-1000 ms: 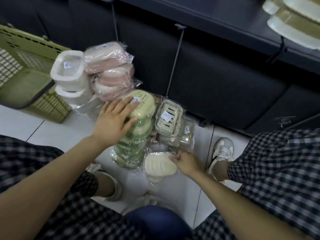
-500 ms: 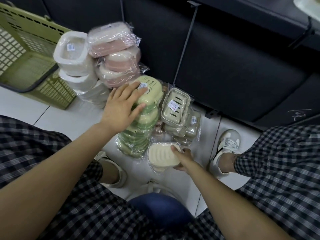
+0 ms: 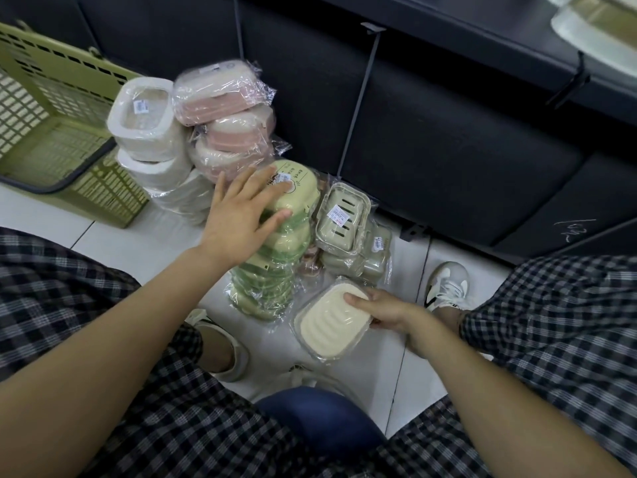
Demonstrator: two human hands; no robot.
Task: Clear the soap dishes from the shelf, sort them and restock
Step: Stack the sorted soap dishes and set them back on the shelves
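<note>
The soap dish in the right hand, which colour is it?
Cream soap dish, in the head view.

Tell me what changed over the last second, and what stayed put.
The right hand has gone from touching the cream soap dish on the floor to gripping it and tilting it up off the tiles. The left hand stays flat against the green soap dish stack; the other stacks and basket are unmoved.

You have three pink soap dishes stacked; one cream ridged dish; one green basket; two white shoes; the green stack can't be counted.
</note>
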